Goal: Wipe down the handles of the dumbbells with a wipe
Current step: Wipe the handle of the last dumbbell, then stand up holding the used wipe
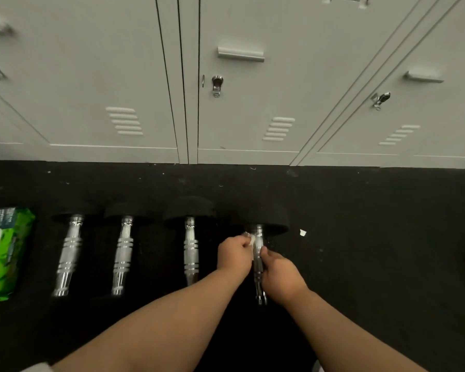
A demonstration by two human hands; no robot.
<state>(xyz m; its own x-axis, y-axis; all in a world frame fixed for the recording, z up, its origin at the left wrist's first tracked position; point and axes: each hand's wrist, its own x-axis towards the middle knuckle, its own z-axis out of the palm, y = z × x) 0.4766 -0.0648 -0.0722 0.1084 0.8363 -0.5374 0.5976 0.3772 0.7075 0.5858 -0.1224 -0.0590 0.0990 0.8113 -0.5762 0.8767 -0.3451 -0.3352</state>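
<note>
A: Wiping looks under way on the fourth dumbbell (258, 261), the one furthest right in the row on the black floor (373, 216), in front of the lockers (253, 103).

B: Which hand has the wipe (251, 239)?

A: The left hand (234, 255). Its fingers are curled and pinch the white wipe against the far end of the chrome handle, just below the black head. The right hand (279, 275) is curled round the handle nearer the person, steadying it.

B: What could go wrong?

A: The wipe is bunched small, so I judge it may only touch one side of the bar and leave the underside unwiped. The right hand also covers the middle of the handle; unless it shifts, that patch gets skipped.

B: And the dumbbell itself?

A: Round heads can roll. A hard rub sideways, with a loosened grip, could send it into the third dumbbell (191, 251) just beside it.

B: Spare wipes?

A: The green pack (6, 253) lies at the far left, well apart, beyond the first two dumbbells (69, 253).
</note>
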